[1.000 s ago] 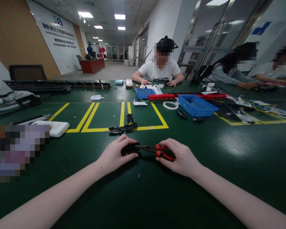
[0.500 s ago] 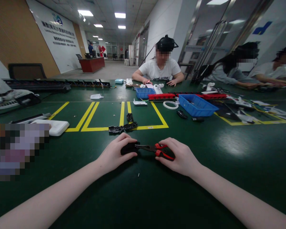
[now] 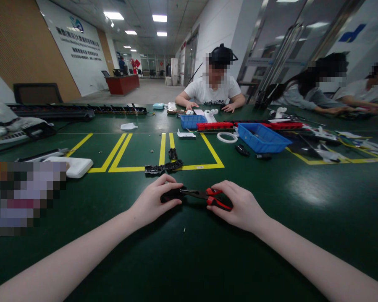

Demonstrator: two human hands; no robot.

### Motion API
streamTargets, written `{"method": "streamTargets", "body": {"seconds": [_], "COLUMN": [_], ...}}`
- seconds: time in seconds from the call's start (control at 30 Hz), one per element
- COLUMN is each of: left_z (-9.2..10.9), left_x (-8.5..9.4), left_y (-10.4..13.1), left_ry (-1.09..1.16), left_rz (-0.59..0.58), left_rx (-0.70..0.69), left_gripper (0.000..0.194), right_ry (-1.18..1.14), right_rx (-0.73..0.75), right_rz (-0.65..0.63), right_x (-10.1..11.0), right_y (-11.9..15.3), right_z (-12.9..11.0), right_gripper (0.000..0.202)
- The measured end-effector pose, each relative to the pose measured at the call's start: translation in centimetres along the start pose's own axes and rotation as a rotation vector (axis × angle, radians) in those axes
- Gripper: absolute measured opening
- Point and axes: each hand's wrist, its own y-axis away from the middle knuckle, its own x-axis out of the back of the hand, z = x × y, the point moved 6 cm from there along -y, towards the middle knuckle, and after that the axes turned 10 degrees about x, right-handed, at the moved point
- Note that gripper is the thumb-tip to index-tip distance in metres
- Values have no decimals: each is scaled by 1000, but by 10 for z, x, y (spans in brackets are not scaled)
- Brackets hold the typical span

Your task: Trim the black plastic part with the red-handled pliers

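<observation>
Both bare forearms reach forward, converging toward the middle. The left hand lies palm-down with fingers curled closed; the right hand is clenched likewise, knuckles up.

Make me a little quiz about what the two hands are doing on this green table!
1. True or false: the right hand holds pliers with red and black handles.
2. What does the left hand press on the table? A) a white ring B) a black part C) a blue bin
3. Fill in: the tip of the pliers points toward the ____ hand.

Key: 1 true; 2 B; 3 left.
</observation>
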Motion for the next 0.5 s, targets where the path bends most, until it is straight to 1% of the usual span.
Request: {"method": "streamTargets", "body": {"seconds": [0.27,0.5], "left_z": [0,-2], "left_x": [0,0], "left_y": [-1,-2], "left_ry": [-24,-17], "left_rz": [11,18], "left_rx": [0,67], "left_gripper": [35,34], "right_ry": [-5,-7], "right_rx": [9,17], "right_rz": [-9,-9], "right_x": [0,-2], "right_y": [-1,-1], "right_z": [-2,-2], "right_gripper": [36,36]}}
